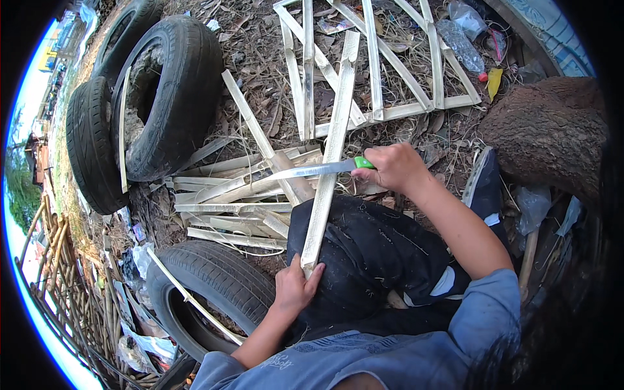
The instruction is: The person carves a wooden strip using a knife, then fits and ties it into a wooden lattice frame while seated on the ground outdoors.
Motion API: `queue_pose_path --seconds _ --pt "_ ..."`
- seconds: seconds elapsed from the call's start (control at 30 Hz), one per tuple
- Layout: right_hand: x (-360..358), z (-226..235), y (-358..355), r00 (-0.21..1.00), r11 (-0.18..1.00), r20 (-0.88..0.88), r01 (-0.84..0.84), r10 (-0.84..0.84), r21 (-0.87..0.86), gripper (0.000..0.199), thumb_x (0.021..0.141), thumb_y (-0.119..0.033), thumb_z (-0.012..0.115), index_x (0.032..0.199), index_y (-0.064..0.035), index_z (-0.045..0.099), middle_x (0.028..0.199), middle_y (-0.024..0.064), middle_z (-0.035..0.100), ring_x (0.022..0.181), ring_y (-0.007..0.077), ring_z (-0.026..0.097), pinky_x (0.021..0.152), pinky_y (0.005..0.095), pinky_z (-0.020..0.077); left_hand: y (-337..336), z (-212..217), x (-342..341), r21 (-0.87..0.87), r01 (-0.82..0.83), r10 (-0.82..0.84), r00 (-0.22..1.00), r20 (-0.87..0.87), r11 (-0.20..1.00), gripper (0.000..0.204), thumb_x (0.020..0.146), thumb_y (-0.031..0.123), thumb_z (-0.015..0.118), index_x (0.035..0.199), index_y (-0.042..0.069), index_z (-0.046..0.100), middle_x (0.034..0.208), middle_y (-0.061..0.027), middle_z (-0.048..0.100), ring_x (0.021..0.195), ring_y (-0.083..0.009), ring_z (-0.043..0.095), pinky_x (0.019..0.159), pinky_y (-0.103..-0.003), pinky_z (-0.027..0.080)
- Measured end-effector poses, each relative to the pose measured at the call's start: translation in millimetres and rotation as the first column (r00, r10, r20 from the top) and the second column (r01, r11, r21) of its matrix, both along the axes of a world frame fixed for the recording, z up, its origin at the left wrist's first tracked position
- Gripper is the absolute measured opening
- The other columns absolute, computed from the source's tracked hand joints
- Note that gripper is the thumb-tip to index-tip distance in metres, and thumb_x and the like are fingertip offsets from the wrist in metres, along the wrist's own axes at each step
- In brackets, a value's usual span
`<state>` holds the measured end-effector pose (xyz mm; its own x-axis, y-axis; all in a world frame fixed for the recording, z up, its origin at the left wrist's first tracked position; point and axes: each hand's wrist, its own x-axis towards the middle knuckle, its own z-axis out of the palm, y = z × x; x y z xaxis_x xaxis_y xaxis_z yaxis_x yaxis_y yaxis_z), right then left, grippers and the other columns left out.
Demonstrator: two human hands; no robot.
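Note:
My left hand (pixel 298 284) grips the near end of a long split bamboo strip (pixel 329 162), which slants up and away across my dark-trousered leg. In my right hand (pixel 394 168) is a knife (pixel 312 170) with a green handle, its fingers wrapped round the grip. The blade points left and lies across the bamboo strip at about its middle; whether it bites into the strip I cannot tell. Beneath the strip, another bamboo piece (pixel 257 123) runs diagonally past the blade's tip.
Several split bamboo pieces (pixel 221 208) lie piled on the left. Beyond is a bamboo frame (pixel 396 114) on leaf-strewn ground. Old tyres (pixel 188 97) stand at the far left, with one tyre (pixel 221 273) near my left arm. A tree trunk (pixel 546 133) is at the right.

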<state>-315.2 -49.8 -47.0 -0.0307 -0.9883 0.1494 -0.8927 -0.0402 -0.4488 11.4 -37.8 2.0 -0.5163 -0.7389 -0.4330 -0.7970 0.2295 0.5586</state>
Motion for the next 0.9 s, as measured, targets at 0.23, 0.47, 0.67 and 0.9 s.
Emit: queue_pose_path --seconds 0.23,0.47,0.67,0.9 --pt "-62 -13 -48 0.907 0.903 -0.080 0.421 -0.415 0.088 0.060 0.091 -0.064 0.046 0.070 -0.0094 0.061 0.057 0.0121 0.061 0.059 0.0322 0.066 0.053 0.0431 0.0526 -5 10 -12 -0.004 -0.011 0.011 0.999 0.047 1.000 0.050 0.090 0.041 0.063 0.097 -0.008 0.056 0.063 -0.0270 0.060 0.064 -0.0447 0.063 0.059 -0.051 0.050" --pt "-43 42 -45 0.971 0.973 -0.109 0.201 -0.213 -0.114 0.056 0.092 -0.060 0.049 0.069 -0.0099 0.058 0.055 0.0095 0.060 0.050 0.0269 0.063 0.047 0.0368 0.0505 -5 7 2 0.032 0.040 -0.042 0.995 0.093 0.999 0.053 0.090 0.044 0.061 0.102 -0.007 0.055 0.064 -0.0256 0.061 0.065 -0.0436 0.064 0.058 -0.050 0.050" --pt "-26 10 -25 0.986 0.990 -0.161 -0.072 0.052 -0.121 0.055 0.090 -0.061 0.051 0.067 -0.0114 0.056 0.054 0.0080 0.059 0.052 0.0238 0.065 0.047 0.0366 0.0514 -3 9 3 0.058 0.015 -0.019 0.997 0.069 0.998 0.050 0.088 0.035 0.067 0.114 -0.007 0.056 0.065 -0.0244 0.062 0.068 -0.0421 0.065 0.060 -0.046 0.050" --pt "-75 19 -24 0.964 0.976 -0.168 0.189 -0.206 -0.110 0.054 0.091 -0.059 0.051 0.069 -0.0102 0.058 0.056 0.0085 0.060 0.051 0.0257 0.064 0.048 0.0369 0.0520 -4 8 1 0.028 0.027 -0.029 0.998 0.063 0.999 0.046 0.088 0.035 0.067 0.111 -0.004 0.057 0.066 -0.0234 0.062 0.068 -0.0419 0.065 0.060 -0.046 0.050"
